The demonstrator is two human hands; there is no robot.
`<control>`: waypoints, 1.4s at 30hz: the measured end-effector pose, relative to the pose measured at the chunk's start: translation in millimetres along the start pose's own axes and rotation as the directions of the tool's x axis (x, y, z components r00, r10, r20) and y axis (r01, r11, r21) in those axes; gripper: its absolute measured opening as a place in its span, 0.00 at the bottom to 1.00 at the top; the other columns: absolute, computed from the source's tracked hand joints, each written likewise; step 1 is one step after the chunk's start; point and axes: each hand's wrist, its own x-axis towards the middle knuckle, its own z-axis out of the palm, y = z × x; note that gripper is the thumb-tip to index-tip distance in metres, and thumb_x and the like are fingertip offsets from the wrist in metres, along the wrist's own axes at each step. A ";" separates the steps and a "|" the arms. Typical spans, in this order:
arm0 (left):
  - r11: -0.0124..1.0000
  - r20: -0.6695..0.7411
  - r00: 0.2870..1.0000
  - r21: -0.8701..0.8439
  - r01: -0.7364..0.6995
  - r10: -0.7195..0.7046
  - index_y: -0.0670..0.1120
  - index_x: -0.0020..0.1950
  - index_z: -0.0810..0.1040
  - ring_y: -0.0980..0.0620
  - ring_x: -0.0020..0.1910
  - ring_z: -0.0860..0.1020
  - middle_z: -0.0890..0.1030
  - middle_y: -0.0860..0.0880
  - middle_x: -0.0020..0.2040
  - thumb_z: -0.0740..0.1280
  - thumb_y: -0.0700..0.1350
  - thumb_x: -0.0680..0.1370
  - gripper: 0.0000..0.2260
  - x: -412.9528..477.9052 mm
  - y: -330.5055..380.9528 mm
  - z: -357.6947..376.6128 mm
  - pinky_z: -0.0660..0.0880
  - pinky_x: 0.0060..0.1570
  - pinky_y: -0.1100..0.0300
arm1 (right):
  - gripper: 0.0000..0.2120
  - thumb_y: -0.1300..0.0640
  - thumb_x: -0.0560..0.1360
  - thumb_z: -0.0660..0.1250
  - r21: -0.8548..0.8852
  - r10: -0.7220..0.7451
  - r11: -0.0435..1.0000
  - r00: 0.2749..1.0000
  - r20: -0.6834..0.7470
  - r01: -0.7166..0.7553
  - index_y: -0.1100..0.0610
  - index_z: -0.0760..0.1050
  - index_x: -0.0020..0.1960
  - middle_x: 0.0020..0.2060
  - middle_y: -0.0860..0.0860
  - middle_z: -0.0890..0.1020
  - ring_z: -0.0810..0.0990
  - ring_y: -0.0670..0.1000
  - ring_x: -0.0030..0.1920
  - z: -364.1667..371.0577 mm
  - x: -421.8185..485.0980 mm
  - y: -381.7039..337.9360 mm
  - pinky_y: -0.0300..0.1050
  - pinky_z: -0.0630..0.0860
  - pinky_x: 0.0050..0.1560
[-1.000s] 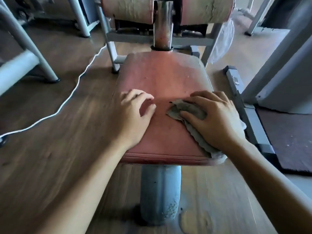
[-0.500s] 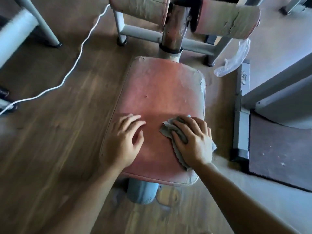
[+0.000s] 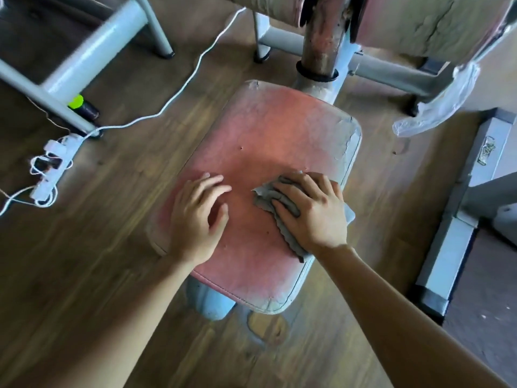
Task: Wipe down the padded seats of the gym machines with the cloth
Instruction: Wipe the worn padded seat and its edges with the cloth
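Can't see most of the grey cloth: tucked under the right hand, with only a crumpled edge poking out left of the fingers and a corner past the seat's right edge. Pressing it down onto the worn red padded seat, fingers spread rather than clenched. Resting the left hand just beside it, palm down, fingers relaxed, nothing held. Can't make out the roller pads fully either, cropped up top.
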 end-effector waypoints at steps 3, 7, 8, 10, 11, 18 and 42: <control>1.000 -0.013 1.000 -0.021 0.001 -0.002 0.46 0.60 0.82 0.49 0.71 0.73 0.79 0.50 0.65 0.65 0.43 0.78 0.13 -0.5 -1.9 0.6 0.64 0.73 0.54 | 0.11 0.45 0.77 0.70 0.009 -0.019 1.000 1.000 0.004 0.019 0.48 0.83 0.56 0.57 0.45 0.82 0.78 0.56 0.57 0.1 0.4 2.8 0.51 0.72 0.56; 0.999 -0.047 0.999 -0.046 -0.015 0.012 0.48 0.59 0.82 0.50 0.70 0.74 0.80 0.52 0.63 0.65 0.44 0.78 0.12 -1.9 -4.8 1.3 0.68 0.71 0.50 | 0.12 0.43 0.77 0.68 0.014 -0.030 0.999 0.999 0.012 0.030 0.46 0.83 0.57 0.57 0.44 0.81 0.77 0.56 0.56 0.2 -0.6 2.3 0.52 0.73 0.54; 0.998 -0.053 0.999 -0.059 -0.015 0.012 0.48 0.59 0.83 0.50 0.70 0.74 0.80 0.52 0.63 0.65 0.46 0.78 0.11 -2.4 -5.7 1.9 0.69 0.70 0.49 | 0.12 0.43 0.77 0.68 0.010 -0.031 0.999 0.999 0.008 0.031 0.46 0.83 0.57 0.57 0.44 0.81 0.77 0.55 0.56 1.1 -1.1 2.3 0.52 0.74 0.54; 0.995 -0.056 0.998 -0.095 -0.011 0.005 0.49 0.58 0.83 0.52 0.69 0.75 0.80 0.54 0.62 0.65 0.48 0.79 0.12 -2.2 -7.3 3.3 0.70 0.69 0.49 | 0.13 0.41 0.78 0.66 -0.005 -0.031 1.000 0.999 -0.008 0.031 0.45 0.82 0.57 0.57 0.43 0.81 0.76 0.55 0.56 2.9 -1.7 1.7 0.52 0.75 0.54; 0.994 -0.063 0.998 -0.110 -0.009 0.002 0.49 0.58 0.83 0.53 0.68 0.75 0.80 0.55 0.62 0.65 0.49 0.78 0.12 -2.4 -8.5 4.1 0.70 0.68 0.49 | 0.14 0.41 0.78 0.66 -0.012 -0.032 0.999 0.999 -0.011 0.032 0.45 0.82 0.58 0.58 0.43 0.81 0.76 0.55 0.56 3.6 -2.3 1.4 0.52 0.75 0.54; 0.979 -0.081 0.997 -0.205 -0.015 -0.001 0.53 0.54 0.84 0.58 0.61 0.78 0.80 0.59 0.59 0.64 0.54 0.76 0.12 -4.7 -13.0 9.0 0.71 0.65 0.58 | 0.12 0.45 0.77 0.68 -0.029 -0.130 0.991 0.991 0.040 0.131 0.46 0.82 0.59 0.56 0.48 0.80 0.79 0.59 0.50 -2.5 3.7 5.6 0.42 0.67 0.47; 0.999 -0.076 0.996 -0.014 0.052 -0.053 0.60 0.63 0.78 0.53 0.71 0.70 0.74 0.57 0.70 0.57 0.64 0.76 0.20 -57.7 35.2 25.2 0.65 0.72 0.45 | 0.08 0.57 0.78 0.71 0.812 0.640 0.516 0.753 -0.153 -0.274 0.53 0.83 0.57 0.54 0.42 0.81 0.81 0.40 0.57 10.2 -202.3 -80.9 0.31 0.74 0.57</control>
